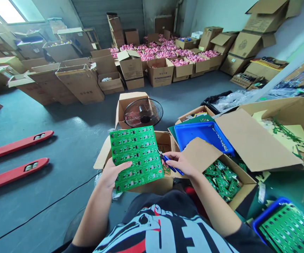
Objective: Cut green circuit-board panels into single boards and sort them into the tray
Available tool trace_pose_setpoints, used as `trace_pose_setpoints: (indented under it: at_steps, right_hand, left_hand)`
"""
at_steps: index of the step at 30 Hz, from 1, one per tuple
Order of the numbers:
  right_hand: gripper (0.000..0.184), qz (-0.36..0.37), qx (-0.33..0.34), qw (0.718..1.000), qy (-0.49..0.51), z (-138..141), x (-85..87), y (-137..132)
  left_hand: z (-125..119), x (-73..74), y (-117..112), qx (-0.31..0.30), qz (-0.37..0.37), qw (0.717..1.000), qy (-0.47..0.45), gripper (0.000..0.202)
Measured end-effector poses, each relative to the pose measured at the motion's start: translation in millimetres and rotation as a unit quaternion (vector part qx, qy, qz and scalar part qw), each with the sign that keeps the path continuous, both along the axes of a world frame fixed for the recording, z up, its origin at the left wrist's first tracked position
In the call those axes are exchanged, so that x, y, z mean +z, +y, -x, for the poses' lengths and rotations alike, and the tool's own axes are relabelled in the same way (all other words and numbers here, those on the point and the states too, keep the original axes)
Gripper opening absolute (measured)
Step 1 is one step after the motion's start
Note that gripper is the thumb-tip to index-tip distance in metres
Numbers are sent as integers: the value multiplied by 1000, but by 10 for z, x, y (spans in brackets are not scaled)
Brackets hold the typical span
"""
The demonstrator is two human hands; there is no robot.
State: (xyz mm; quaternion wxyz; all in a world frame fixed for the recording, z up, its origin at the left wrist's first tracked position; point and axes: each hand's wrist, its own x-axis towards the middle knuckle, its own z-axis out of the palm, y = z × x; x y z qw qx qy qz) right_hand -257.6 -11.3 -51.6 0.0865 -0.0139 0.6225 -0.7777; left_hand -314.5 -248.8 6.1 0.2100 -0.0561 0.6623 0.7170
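Head view: looking down at both hands over a cardboard box.
Left hand (114,172): fingers spread, gripping a green circuit-board panel (136,158) upright and tilted above an open cardboard box (152,186).
Right hand (179,163): fingers curled, pinching blue-handled snips (171,164), tips at the panel's right edge.
Nearby: a blue plastic tray (202,135); cut green boards (222,179) in a box to the right.

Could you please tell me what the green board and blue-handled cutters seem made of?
The green circuit board panel looks like fibreglass laminate under glossy solder mask, given its sheen. The cutters seem to have glossy plastic grips and metal tips, partly hidden.
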Motion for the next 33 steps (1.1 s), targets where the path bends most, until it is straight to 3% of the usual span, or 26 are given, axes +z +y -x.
trace_pose_setpoints:
  at_steps: [6, 12, 17, 20, 23, 28, 33]
  right_hand:
    - [37, -72, -68, 995, -5, 40, -95, -75]
    - [35, -141, -86, 986, 12, 101, -200, -153]
    - [32, -260, -101, 960, 21, 124, -236, -187]
    - [32, -295, -108, 949, 21, 129, -233, -202]
    - [33, -253, -95, 963, 6, 119, -202, -187]
    - [34, -70, -32, 996, -38, 61, -110, -112]
    - [32, -18, -11, 999, -48, 10, -55, -93]
  left_hand:
    - [-23, 5, 60, 27, 64, 996, 50, 52]
    - [-13, -6, 78, 25, 145, 984, 104, 41]
    - [-22, 35, 122, 19, 166, 978, 127, 35]
    - [-20, 40, 136, 29, 175, 975, 133, 36]
    - [-3, 38, 108, 31, 159, 981, 103, 39]
    - [43, 95, 23, 53, 68, 996, 5, 57]
    - [54, 158, 12, 55, 33, 998, -11, 65]
